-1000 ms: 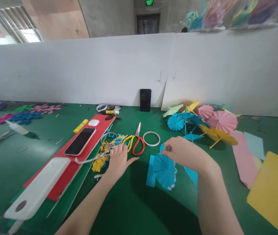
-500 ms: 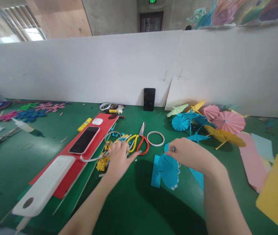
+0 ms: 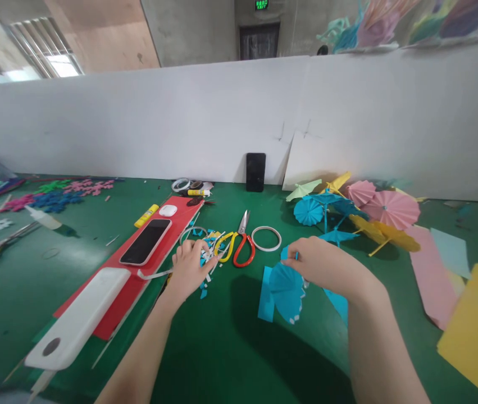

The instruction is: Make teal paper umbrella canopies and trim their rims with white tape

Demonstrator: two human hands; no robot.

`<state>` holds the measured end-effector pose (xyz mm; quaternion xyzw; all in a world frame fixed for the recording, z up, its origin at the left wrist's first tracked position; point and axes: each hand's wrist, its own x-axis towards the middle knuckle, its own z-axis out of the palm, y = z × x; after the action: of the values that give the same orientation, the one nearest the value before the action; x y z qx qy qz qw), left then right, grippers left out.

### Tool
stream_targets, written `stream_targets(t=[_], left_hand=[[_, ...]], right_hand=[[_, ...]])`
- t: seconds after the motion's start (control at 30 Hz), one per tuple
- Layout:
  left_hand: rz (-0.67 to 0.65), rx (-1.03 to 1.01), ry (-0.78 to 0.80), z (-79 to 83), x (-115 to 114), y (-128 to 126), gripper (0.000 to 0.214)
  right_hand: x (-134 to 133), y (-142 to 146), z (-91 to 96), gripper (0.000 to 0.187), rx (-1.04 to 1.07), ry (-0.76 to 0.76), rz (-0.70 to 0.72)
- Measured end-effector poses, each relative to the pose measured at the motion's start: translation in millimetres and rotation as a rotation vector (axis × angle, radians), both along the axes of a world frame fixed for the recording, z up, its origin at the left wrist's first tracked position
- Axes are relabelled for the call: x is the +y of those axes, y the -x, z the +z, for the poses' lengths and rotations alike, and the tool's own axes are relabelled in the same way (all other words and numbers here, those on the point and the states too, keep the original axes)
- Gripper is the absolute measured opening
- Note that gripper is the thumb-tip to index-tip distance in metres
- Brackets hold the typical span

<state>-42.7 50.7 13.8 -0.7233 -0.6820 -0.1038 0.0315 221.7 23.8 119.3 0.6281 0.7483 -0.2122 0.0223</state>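
While the right hand [image 3: 325, 261] pinches pleated blue paper [image 3: 284, 283], presumably steadying it, the left hand [image 3: 188, 266] lies spread over blue-and-white paper scraps [image 3: 208, 254]

We have free tabletop [image 3: 226, 325] between our left hand [image 3: 188, 264] and the blue paper [image 3: 286, 294], so we can slide through. Ahead, scissors [image 3: 242, 232] and a white ring [image 3: 267, 249] lie in our way, paper umbrellas [image 3: 337, 205] crowd the right, and a white wall [image 3: 137, 123] stops us.

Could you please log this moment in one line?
left hand: open at paper scraps | right hand: pinching pleated blue paper | scissors: lying beside white ring
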Motion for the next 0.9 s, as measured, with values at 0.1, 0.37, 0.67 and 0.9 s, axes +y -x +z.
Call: stream_targets(t=[0.1,0.37,0.67,0.9], left_hand=[[0.033,-0.046,-0.017,4.3,1,-10,0.027],[-0.154,0.001,0.152,11.0,32,-63,0.032],[-0.065,-0.094,0.389,13.3,80,-100,0.032],[-0.075,-0.48,0.472,39.4,93,-76,0.031]], right_hand=[[0,-1,0.9,0.03,-0.003,-0.002,0.004],[-2,11,2.6,0.022,-0.03,-0.027,0.059],[-7,10,7.9,0.022,-0.018,-0.043,0.099],[-8,9,8.1,0.021,-0.013,-0.045,0.124]])
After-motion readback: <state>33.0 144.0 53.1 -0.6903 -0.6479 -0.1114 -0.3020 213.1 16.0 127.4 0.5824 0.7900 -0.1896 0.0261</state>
